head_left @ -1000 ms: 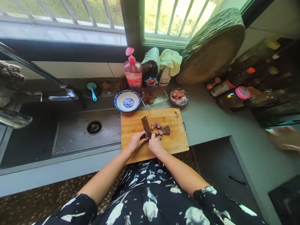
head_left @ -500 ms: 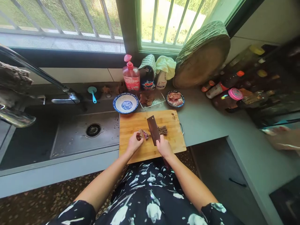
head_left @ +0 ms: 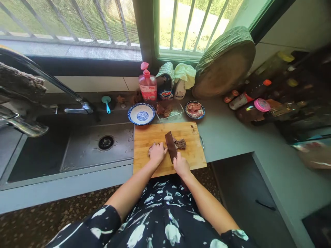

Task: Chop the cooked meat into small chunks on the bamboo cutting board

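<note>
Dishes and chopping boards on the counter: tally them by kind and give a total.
Blue-rimmed dishes: 2, an empty plate and a small dish holding meat.
Chopping boards: 2, a bamboo board under the left hand and right hand, and a round wooden block leaning upright.
Total: 4

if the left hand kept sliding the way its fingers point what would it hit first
Probably the meat piece under the left hand; past it bare cutting board, then the blue-rimmed bowl, though depth is hard to judge.
</note>
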Motion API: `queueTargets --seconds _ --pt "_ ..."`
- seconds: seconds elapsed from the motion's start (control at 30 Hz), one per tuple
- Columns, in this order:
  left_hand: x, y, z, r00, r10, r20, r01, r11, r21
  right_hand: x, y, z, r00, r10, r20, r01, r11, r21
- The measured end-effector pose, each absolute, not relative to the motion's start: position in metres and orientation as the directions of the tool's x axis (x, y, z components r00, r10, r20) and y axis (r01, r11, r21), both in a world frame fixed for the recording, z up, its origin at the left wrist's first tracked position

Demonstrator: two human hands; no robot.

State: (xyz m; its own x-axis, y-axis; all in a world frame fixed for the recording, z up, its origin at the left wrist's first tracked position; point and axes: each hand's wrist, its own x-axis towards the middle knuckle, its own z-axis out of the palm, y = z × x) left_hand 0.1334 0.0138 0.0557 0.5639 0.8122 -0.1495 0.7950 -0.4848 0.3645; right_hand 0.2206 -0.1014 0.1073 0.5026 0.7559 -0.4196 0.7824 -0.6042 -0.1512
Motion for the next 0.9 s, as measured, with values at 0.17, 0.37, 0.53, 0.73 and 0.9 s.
queueTargets --seconds 0.17,0.37,0.53,0.73,0.9 --pt "0.136 0.025 0.047 0.454 0.822 -0.343 0.804 -0.212 0.556 0.225 -0.108 0.107 0.517 0.741 -0.428 0.77 -0.621 -0.146" --pt "0.117 0.022 0.039 0.485 0.843 -0.233 0.75 -0.264 0.607 0.22 -0.105 0.107 0.469 0.777 -0.419 0.799 -0.576 -0.173" --pt "0.101 0.017 0.039 0.604 0.785 -0.138 0.698 -0.438 0.567 0.214 -0.098 0.107 0.469 0.774 -0.425 0.805 -0.573 -0.154" --pt "0.093 0.02 0.026 0.692 0.717 -0.083 0.608 -0.518 0.601 0.204 -0.093 0.108 0.461 0.786 -0.412 0.818 -0.557 -0.146" --pt "0.1 0.015 0.031 0.655 0.746 -0.121 0.667 -0.496 0.556 0.198 -0.088 0.109 0.447 0.802 -0.397 0.842 -0.527 -0.118"
